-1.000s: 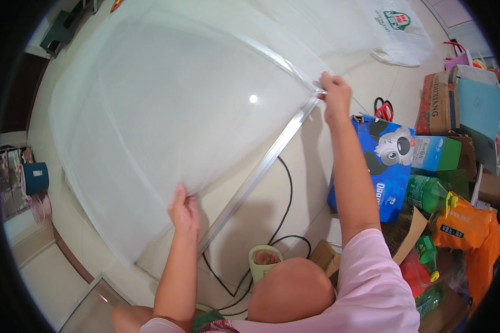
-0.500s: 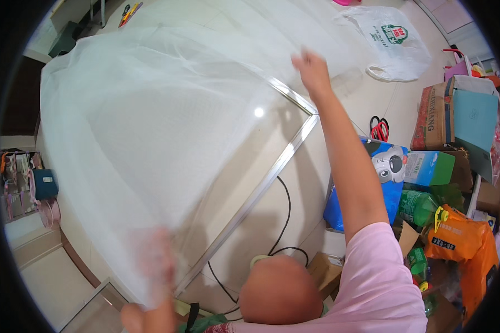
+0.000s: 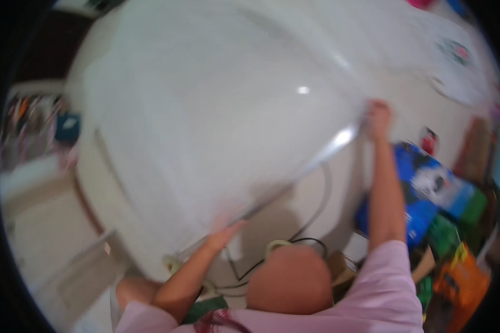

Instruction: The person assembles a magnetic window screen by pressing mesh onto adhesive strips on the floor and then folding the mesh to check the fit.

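Observation:
A silvery metal frame (image 3: 323, 156), with sheer white netting (image 3: 205, 111) spread over it, lies before me at a slant. At its right corner my right hand (image 3: 379, 117) is closed around the metal. Farther down the near bar, my left hand (image 3: 222, 234) grips the edge, its thumb along the bar and its fingers blurred against the netting. The whole picture is smeared by motion, so fine detail of the netting's edge is lost.
To the right lie a blue box (image 3: 422, 222), a green bottle (image 3: 443, 232), an orange bag (image 3: 464, 286) and red-handled scissors (image 3: 429, 141). A white plastic bag (image 3: 455, 72) sits at the far right. A black cable (image 3: 316, 208) and a tape roll (image 3: 278, 244) are near my knee.
My right hand has come down onto the frame's corner, and my left hand has moved right onto the near bar. The view has shifted, and the frame appears farther right.

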Motion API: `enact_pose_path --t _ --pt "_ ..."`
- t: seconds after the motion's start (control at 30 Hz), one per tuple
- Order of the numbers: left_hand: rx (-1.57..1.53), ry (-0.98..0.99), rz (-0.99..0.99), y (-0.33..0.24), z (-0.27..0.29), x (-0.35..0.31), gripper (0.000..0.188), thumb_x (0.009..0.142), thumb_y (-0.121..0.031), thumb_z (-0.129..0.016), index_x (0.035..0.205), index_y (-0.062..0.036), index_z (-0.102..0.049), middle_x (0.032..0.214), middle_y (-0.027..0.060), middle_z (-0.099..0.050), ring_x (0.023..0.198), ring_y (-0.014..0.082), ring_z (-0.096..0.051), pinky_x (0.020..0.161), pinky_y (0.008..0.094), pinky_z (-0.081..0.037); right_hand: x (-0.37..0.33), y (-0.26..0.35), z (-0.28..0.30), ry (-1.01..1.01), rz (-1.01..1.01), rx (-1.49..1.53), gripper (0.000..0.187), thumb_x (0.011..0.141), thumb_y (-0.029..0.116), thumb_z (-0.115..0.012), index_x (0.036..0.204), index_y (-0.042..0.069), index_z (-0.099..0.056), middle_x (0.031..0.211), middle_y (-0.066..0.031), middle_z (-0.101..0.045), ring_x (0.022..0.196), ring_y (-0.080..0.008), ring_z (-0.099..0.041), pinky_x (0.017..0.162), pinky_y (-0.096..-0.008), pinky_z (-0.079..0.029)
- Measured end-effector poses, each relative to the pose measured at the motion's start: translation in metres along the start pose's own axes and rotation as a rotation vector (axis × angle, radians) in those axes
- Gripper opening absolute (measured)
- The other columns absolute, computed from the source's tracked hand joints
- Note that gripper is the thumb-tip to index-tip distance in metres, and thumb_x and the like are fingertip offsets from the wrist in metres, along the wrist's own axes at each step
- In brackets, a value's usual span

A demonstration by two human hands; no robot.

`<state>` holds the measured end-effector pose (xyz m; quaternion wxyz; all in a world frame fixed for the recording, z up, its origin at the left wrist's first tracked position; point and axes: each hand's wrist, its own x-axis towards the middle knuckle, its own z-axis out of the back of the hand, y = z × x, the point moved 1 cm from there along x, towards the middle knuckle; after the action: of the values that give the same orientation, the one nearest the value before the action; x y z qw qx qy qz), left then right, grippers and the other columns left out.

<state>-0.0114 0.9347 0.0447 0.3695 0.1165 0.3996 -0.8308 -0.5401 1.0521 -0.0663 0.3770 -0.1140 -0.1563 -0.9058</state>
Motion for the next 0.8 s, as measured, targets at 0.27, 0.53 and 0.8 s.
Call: enact_pose_path --t 0.27,0.53,0.8 --pt "-0.693 0.364 0.89 0.108 0.027 -0.134 0.022 0.071 -0.013 -0.064 0.091 -0.0025 -0.065 0.083 0.008 -0.065 0.074 0.0149 -0.06 0.068 0.0295 -0.049 0.004 0.016 0.03 -0.187 -0.908 1.205 0.035 0.082 0.025 -0.062 0.096 -0.004 -0.049 0.096 -0.0137 -0.058 0.082 -0.0203 -0.06 0.073 -0.0268 -0.05" --pt "0.046 -0.933 0.746 0.253 0.113 -0.147 0.02 0.084 -0.023 -0.053 0.087 -0.0045 -0.059 0.077 0.0112 -0.061 0.068 0.0227 -0.058 0.062 0.0355 -0.048 -0.082 0.147 0.088 -0.458 -0.8 0.586 0.048 0.074 0.009 -0.068 0.112 -0.007 -0.044 0.109 -0.0143 -0.052 0.1 -0.0209 -0.051 0.085 -0.029 -0.042" --pt "-1.678 -0.411 0.663 0.231 0.118 -0.079 0.044 0.087 -0.04 -0.051 0.112 -0.0037 -0.049 0.098 0.0077 -0.058 0.088 0.0175 -0.057 0.077 0.0315 -0.047 -0.072 0.426 0.163 0.547 0.324 0.845 0.034 0.076 0.004 -0.061 0.108 0.003 -0.05 0.105 -0.0091 -0.053 0.088 -0.0207 -0.055 0.077 -0.0302 -0.045"
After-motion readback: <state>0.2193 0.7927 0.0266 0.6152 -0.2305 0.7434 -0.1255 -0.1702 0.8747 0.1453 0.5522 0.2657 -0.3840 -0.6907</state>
